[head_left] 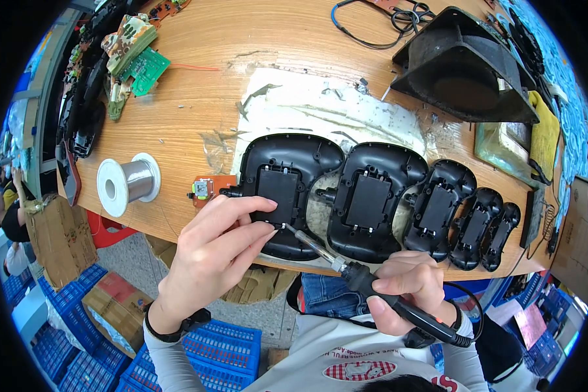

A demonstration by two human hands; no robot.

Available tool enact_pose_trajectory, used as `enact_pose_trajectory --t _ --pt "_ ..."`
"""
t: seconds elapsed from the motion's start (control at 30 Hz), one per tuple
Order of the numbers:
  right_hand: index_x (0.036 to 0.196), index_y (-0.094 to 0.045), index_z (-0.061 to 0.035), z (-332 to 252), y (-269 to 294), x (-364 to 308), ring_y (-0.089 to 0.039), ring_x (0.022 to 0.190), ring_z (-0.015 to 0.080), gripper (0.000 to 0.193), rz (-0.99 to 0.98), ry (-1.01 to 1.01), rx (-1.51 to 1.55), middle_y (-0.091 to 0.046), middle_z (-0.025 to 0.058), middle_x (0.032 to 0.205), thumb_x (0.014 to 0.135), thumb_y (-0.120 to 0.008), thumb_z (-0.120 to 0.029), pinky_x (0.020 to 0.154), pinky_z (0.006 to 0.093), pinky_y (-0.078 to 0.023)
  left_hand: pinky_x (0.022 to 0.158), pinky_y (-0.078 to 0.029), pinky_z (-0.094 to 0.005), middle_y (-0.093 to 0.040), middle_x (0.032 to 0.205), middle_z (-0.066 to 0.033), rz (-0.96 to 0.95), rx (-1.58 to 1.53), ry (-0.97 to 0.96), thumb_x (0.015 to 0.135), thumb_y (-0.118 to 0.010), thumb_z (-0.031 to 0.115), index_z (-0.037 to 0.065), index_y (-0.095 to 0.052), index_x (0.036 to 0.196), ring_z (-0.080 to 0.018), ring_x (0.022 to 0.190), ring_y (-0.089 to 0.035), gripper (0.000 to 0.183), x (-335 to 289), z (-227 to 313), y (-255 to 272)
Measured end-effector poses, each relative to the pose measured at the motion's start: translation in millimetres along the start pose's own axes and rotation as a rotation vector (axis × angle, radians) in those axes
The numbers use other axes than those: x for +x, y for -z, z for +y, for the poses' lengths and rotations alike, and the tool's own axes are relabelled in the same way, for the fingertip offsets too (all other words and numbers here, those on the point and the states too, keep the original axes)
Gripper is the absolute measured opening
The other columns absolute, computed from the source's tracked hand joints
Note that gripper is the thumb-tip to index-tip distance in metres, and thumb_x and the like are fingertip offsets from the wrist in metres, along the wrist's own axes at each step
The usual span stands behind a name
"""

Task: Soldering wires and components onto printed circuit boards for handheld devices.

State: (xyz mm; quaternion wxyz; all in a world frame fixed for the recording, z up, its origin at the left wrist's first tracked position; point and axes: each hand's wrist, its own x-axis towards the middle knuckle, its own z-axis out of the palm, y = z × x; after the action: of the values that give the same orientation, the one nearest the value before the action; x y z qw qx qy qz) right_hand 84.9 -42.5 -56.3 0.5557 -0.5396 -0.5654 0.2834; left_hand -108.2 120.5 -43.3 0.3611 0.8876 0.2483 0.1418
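Note:
My right hand (408, 287) grips a black-handled soldering iron (359, 277), its metal tip slanting up and left to the lower edge of the battery compartment in the largest black plastic shell (313, 157). By that tip, my left hand (219, 245) has thumb and finger pinched on what looks like thin solder wire, mostly hidden by the fingers. Its index finger rests on the compartment. A fine strand trails from the solder spool (134, 183) toward this hand. Beside the shell lies a small orange circuit board (209, 187).
Several similar shells (377, 196) line up rightward, shrinking in size. A dark fan housing (464, 72) stands at the far right, near a yellow glove (543, 134). Green circuit boards (145, 70) lie at the far left. Blue crates (222, 346) sit below the table edge.

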Motion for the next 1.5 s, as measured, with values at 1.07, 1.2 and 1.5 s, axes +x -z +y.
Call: enact_pose_trajectory --t 1.07,1.2,1.5 --pt "0.074 -0.058 -0.0018 -17 5 28 -0.051 0.041 0.0189 0.015 -0.163 0.006 -0.08 -0.053 0.0061 0.058 0.063 -0.068 -0.003 0.037 0.0276 -0.038 0.059 -0.044 -0.0262 -0.062 0.099 -0.0078 -0.09 0.045 0.033 0.066 -0.071 -0.006 -0.003 -0.066 0.079 -0.0134 0.064 -0.052 0.014 5 5 5" --pt "0.073 -0.058 -0.0016 -18 4 31 -0.051 0.04 0.0183 0.015 -0.178 -0.015 -0.085 -0.051 0.005 0.056 0.062 -0.068 -0.002 0.036 0.0272 -0.037 0.059 -0.044 -0.0264 -0.062 0.098 -0.0077 -0.094 0.05 0.033 0.066 -0.071 -0.006 -0.002 -0.066 0.079 -0.0133 0.064 -0.051 0.014 6 5 5" --pt "0.072 -0.057 -0.0028 -21 1 34 -0.047 0.039 0.0152 0.015 -0.225 0.071 -0.166 -0.046 0.0019 0.054 0.061 -0.067 -0.002 0.035 0.0257 -0.034 0.058 -0.044 -0.0264 -0.062 0.098 -0.0068 -0.115 0.054 0.049 0.067 -0.072 -0.005 -0.003 -0.067 0.08 -0.0127 0.063 -0.051 0.014 6 6 6"
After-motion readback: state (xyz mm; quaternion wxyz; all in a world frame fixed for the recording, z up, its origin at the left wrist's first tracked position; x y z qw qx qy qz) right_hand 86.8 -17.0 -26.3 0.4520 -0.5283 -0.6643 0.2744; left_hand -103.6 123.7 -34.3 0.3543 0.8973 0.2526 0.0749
